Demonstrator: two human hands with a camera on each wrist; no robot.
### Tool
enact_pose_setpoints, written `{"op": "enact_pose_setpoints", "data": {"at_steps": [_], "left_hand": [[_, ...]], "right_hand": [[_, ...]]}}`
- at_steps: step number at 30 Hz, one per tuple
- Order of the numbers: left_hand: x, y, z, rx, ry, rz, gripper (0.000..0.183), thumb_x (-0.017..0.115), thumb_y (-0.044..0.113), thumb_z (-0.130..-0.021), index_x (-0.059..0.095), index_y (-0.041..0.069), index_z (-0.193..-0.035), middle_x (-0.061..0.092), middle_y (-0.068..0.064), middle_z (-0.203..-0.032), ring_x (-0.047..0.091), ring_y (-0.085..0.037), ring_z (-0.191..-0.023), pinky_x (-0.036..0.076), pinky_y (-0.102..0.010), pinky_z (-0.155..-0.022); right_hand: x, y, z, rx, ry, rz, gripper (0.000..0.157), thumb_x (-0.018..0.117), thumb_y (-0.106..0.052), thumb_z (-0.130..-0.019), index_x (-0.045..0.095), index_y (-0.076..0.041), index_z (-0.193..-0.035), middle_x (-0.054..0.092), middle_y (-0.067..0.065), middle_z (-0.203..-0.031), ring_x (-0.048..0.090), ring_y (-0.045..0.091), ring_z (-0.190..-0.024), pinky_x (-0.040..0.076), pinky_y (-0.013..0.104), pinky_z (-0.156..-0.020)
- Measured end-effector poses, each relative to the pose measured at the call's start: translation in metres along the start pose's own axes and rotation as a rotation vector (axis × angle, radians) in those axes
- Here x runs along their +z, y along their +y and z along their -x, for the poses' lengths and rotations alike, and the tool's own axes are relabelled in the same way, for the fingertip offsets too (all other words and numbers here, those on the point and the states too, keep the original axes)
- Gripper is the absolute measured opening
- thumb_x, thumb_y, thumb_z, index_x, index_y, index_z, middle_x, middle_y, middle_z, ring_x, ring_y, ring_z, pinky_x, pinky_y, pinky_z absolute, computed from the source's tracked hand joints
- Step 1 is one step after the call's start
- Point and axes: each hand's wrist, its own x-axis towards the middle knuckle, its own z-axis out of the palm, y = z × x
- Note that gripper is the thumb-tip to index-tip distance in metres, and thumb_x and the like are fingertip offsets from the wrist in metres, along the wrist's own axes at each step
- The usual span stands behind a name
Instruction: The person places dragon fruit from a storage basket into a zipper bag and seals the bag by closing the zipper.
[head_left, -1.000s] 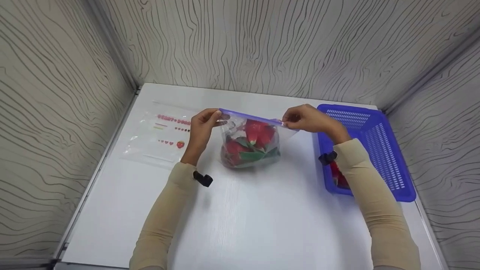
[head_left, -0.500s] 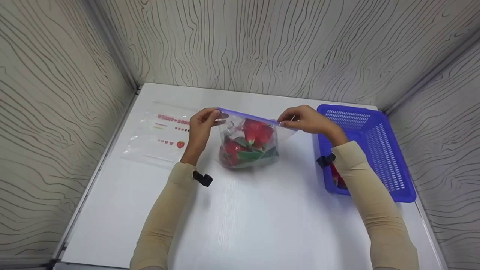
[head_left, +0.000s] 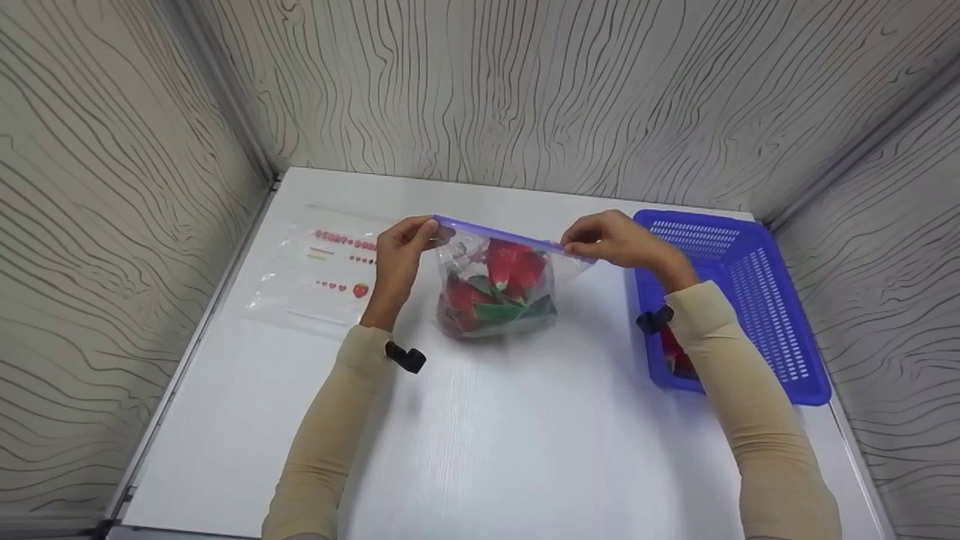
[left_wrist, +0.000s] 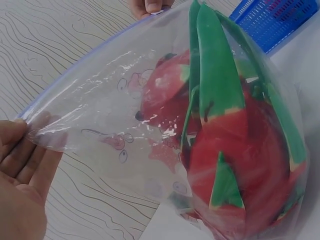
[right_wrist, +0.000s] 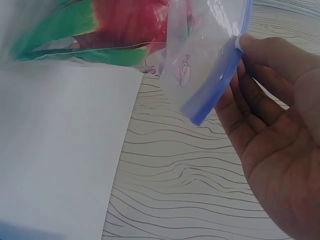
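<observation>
A clear slider zip bag (head_left: 466, 251) with a blue zip strip (right_wrist: 210, 97) is held up at the middle of the table in the head view. Inside are red dragon fruits (head_left: 517, 270) with green scales, large in the left wrist view. My left hand (head_left: 399, 259) pinches the strip's left end between thumb and fingers. Near the other end, my right hand (head_left: 613, 238) pinches the strip at the small white slider (right_wrist: 238, 43). A short length of strip sticks out past the right fingers. Whether the zip is sealed cannot be told.
Flat on the table's left side lies a clear printed bag (head_left: 300, 292), partly behind my left arm. A blue plastic basket (head_left: 776, 300) stands at the right, with something red (head_left: 679, 360) in it, partly hidden by my right sleeve. Patterned panels surround the white table (head_left: 510, 450).
The bag and my left hand have shifted slightly left. My right hand moved a little left and then slightly back along the strip, and more blue strip now shows past its fingers.
</observation>
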Motion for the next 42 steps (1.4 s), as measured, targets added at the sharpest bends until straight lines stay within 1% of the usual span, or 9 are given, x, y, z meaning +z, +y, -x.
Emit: {"op": "enact_pose_setpoints", "data": {"at_steps": [5,10,17,22,26,29,36,39,42], "left_hand": [[-0.003,0.0,0.0,-0.03,0.038,-0.003,0.018,0.069,0.013,-0.105,0.078,-0.001,-0.114,0.078,-0.025,-0.108,0.078,-0.016,-0.094,0.064,-0.032,-0.093],[-0.004,0.001,-0.001,-0.013,0.023,0.007,0.018,0.068,0.012,-0.105,0.077,-0.002,-0.113,0.078,-0.026,-0.108,0.078,-0.018,-0.093,0.064,-0.035,-0.093],[-0.006,-0.001,-0.002,-0.005,0.028,0.006,0.018,0.07,0.012,-0.104,0.078,-0.002,-0.112,0.079,-0.025,-0.105,0.078,-0.014,-0.09,0.065,-0.034,-0.09],[-0.006,-0.001,-0.003,0.004,0.031,0.019,0.018,0.069,0.011,-0.104,0.077,-0.004,-0.111,0.08,-0.022,-0.103,0.078,-0.016,-0.09,0.065,-0.036,-0.09],[-0.005,-0.001,-0.004,-0.009,0.025,0.029,0.018,0.069,0.012,-0.104,0.077,-0.003,-0.111,0.078,-0.028,-0.107,0.079,-0.022,-0.093,0.065,-0.036,-0.092],[-0.005,-0.002,-0.004,-0.012,0.019,0.031,0.018,0.068,0.013,-0.105,0.077,-0.002,-0.112,0.077,-0.03,-0.109,0.08,-0.024,-0.095,0.065,-0.036,-0.092],[-0.007,-0.002,-0.001,-0.004,-0.002,0.052,0.018,0.067,0.012,-0.105,0.076,-0.003,-0.112,0.081,-0.017,-0.105,0.079,-0.017,-0.094,0.064,-0.037,-0.094],[-0.01,-0.003,0.001,0.009,-0.025,0.052,0.02,0.067,0.013,-0.106,0.076,-0.003,-0.114,0.081,-0.016,-0.106,0.079,-0.018,-0.096,0.064,-0.037,-0.096],[-0.012,-0.004,0.003,0.012,-0.036,0.042,0.02,0.067,0.014,-0.106,0.076,-0.001,-0.115,0.081,-0.014,-0.107,0.079,-0.018,-0.098,0.063,-0.037,-0.097]], "right_hand": [[-0.003,0.008,0.005,-0.006,-0.003,0.014,0.017,0.071,-0.012,-0.102,0.08,-0.003,-0.114,0.078,0.014,-0.109,0.068,0.018,-0.092,0.054,0.014,-0.081],[-0.007,0.013,0.013,0.001,-0.001,0.001,0.018,0.072,-0.014,-0.103,0.08,-0.004,-0.115,0.079,0.014,-0.107,0.07,0.019,-0.092,0.055,0.015,-0.079],[-0.011,0.017,0.02,0.013,0.016,0.017,0.018,0.073,-0.017,-0.103,0.081,-0.006,-0.113,0.08,0.012,-0.108,0.069,0.018,-0.09,0.054,0.017,-0.077],[-0.012,0.017,0.021,0.004,0.037,0.054,0.017,0.073,-0.018,-0.102,0.081,-0.007,-0.113,0.08,0.01,-0.11,0.068,0.016,-0.094,0.053,0.015,-0.082],[-0.01,0.019,0.023,0.001,0.06,0.06,0.016,0.073,-0.018,-0.102,0.081,-0.007,-0.112,0.08,0.011,-0.108,0.067,0.015,-0.093,0.053,0.015,-0.082],[-0.008,0.02,0.024,0.01,0.074,0.051,0.017,0.073,-0.019,-0.102,0.081,-0.007,-0.112,0.079,0.011,-0.107,0.067,0.013,-0.092,0.053,0.015,-0.081],[-0.005,0.02,0.027,0.011,0.111,0.031,0.017,0.073,-0.02,-0.102,0.08,-0.008,-0.112,0.079,0.01,-0.107,0.066,0.012,-0.093,0.052,0.019,-0.084],[-0.002,0.02,0.027,0.027,0.131,0.027,0.016,0.073,-0.018,-0.102,0.08,-0.008,-0.112,0.079,0.011,-0.107,0.067,0.014,-0.095,0.054,0.025,-0.087],[0.001,0.02,0.027,0.054,0.138,0.026,0.018,0.072,-0.022,-0.103,0.08,-0.01,-0.114,0.078,0.01,-0.109,0.067,0.018,-0.098,0.054,0.031,-0.091]]}}
